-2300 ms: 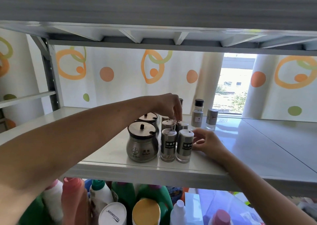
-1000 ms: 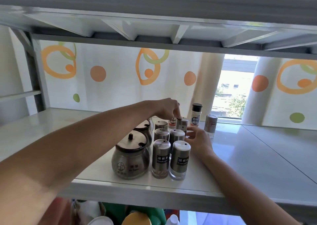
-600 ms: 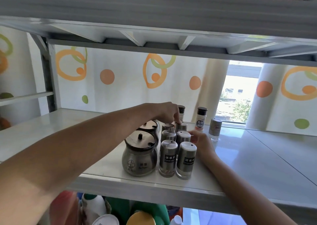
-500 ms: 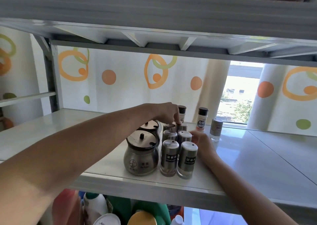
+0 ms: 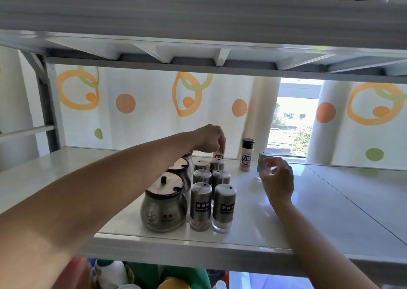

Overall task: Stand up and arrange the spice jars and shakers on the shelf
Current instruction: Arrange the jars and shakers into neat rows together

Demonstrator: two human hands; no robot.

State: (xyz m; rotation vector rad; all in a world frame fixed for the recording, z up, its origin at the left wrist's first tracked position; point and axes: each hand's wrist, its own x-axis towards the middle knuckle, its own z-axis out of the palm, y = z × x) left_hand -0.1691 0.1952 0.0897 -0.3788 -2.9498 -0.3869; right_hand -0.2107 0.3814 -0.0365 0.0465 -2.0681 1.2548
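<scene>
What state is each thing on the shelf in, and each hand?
Front pot: upright, lid on.
Six steel shakers: upright, two rows.
Black-capped bottle: upright, capped.
Lone shaker: standing apart.
Back bottle: upright, held.
Left hand: grips back bottle's top.
Right hand: fingers relaxed, near lone shaker.

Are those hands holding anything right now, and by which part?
The left hand pinches the back labelled bottle by its top. The right hand is blurred at a steel shaker; its grip cannot be told.

We count seven steel shakers [image 5: 201,207]: six blocked two by three near the shelf's [image 5: 330,218] front edge, plus a lone shaker [image 5: 264,163] further back. Two round lidded jars [image 5: 164,205] for sure, perhaps a third behind. Two black-capped bottles [image 5: 246,156].
</scene>
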